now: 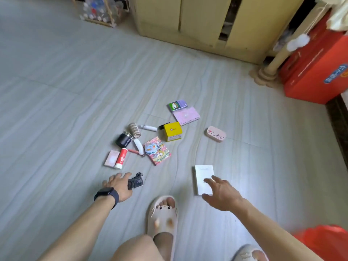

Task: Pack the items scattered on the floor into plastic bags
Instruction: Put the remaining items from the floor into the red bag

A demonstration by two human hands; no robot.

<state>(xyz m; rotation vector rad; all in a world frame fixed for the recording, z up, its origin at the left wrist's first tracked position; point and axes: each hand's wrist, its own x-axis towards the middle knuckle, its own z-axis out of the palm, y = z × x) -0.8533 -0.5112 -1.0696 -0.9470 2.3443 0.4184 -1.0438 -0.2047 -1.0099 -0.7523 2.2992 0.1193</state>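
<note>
**Floor inspection: both hands reaching, items unpacked**

The left hand (117,187), a dark watch (107,194) on its wrist, has its grip closed around a small black toy camera (136,181) just above the floor (56,110). The right hand (221,193) hovers over the near end of a white box (204,178), grip wide, fingers spread; contact cannot be confirmed from this angle.

Ahead lies a loose cluster: a yellow box (172,131), a colourful card box (158,150), a red-and-white tube (121,158), a pale pink box (112,158), a black jar (123,141) and a pink spiral notebook (186,115). A pink oval case (216,134) sits apart to the right.

A red plastic bag (325,242), blurred, shows at the lower right corner, well apart from the cluster.
</note>
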